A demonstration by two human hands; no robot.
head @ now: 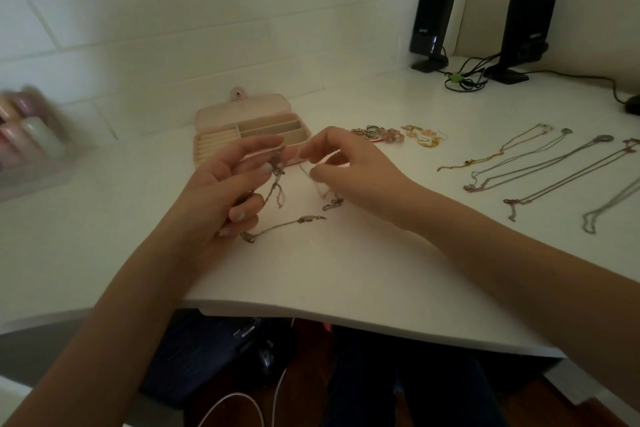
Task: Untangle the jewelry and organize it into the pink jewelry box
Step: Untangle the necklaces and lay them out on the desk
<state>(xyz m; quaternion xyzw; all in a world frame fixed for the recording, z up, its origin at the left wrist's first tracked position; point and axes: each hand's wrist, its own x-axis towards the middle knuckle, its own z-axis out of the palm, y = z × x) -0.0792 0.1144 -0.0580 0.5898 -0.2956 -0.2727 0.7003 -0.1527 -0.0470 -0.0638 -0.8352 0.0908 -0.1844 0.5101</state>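
Head view: left hand (225,191) and right hand (349,166) pinch a tangled chain (277,191); open pink jewelry box (249,130) at twelve o'clock.

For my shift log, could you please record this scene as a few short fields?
left hand: pinches tangled chains
right hand: pinches a strand of the same tangle
pink jewelry box: open, behind the hands, compartments look empty
laid-out necklaces: in a row, right side of table
rings and earrings: small pile beside box
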